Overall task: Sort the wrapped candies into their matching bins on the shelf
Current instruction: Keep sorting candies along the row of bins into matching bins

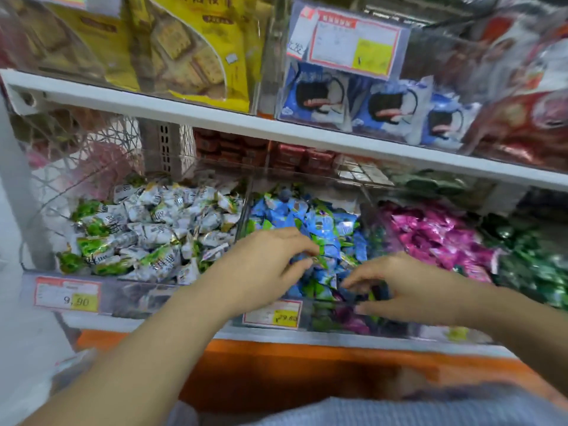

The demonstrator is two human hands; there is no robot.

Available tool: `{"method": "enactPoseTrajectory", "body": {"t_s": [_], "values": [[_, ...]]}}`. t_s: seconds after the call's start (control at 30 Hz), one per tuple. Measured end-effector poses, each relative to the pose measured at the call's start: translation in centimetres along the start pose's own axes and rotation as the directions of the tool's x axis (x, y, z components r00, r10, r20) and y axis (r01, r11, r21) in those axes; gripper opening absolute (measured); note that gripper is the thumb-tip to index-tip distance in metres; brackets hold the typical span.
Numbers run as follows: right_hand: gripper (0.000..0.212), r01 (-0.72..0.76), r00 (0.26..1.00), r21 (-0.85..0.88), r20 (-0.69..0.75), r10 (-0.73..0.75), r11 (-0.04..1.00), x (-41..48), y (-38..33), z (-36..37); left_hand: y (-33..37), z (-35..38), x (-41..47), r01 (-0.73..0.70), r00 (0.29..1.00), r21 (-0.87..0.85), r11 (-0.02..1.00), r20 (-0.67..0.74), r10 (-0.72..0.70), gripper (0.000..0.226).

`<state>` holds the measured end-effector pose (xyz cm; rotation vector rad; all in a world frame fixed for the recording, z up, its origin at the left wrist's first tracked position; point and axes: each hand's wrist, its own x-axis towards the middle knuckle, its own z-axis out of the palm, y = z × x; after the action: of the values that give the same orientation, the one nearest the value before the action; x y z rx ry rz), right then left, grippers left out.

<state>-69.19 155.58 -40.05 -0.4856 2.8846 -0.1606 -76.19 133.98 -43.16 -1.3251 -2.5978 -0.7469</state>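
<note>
Left hand (264, 265) palm-down, forearm extended, fingers (302, 245) pinching a green-blue candy (319, 260). Right hand (412, 287) palm-down, fingers curled above blue candies (322, 222); grip indeterminate, blurred.

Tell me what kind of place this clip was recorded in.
Most likely a shop's snack aisle: clear bins heaped with loose wrapped candies, printed price tags such as 9.90 on the bin fronts, and packaged biscuits on the white shelf above.
</note>
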Motion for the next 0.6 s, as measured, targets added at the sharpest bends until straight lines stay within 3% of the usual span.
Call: {"method": "enactPoseTrajectory", "body": {"t_s": [0.2,0.47,0.6], "values": [[0.056,-0.043,0.955,-0.218,0.276,0.104,0.975,0.2,0.7,1.3,0.3,2.1,0.5,0.055,0.941,0.048,0.997,0.331,-0.068,0.035],[0.094,-0.145,0.883,-0.179,0.42,0.209,0.973,3.8,1.6,2.1,-0.9,2.5,0.1,0.106,0.925,-0.001,0.994,0.368,-0.098,0.036],[0.091,-0.228,0.853,-0.066,0.467,0.232,0.971,4.3,1.7,1.7,-1.1,2.5,-0.1,0.112,0.921,-0.005,0.994,0.376,-0.101,0.038]]}}
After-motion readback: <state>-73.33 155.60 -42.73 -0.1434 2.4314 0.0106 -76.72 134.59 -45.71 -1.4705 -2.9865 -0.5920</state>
